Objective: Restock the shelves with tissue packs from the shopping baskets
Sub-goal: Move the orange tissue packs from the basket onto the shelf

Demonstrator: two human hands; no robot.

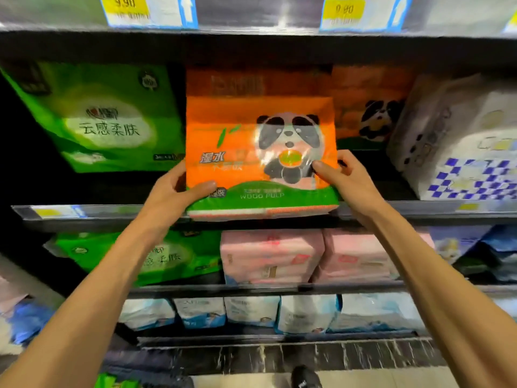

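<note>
The shelf (98, 213) carries a green pack (112, 119) toward its left end, a panda pack (372, 113) at the back and a checked white pack (461, 158) at its right end; my orange pack (223, 135) overlaps its front edge.

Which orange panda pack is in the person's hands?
The front pack at the edge of the shelf, gripped by left hand and right hand; the right pack sits farther back, untouched.

2 hands (179, 191) (344, 175). 2 orange panda packs (260, 152) (372, 116) show pandas. 2 big green packs (98, 119) (156, 256). 2 pink packs (271, 256) (358, 256). 2 yellow 9.90 price tags (124, 4) (345, 8) at 12 o'clock.
</note>
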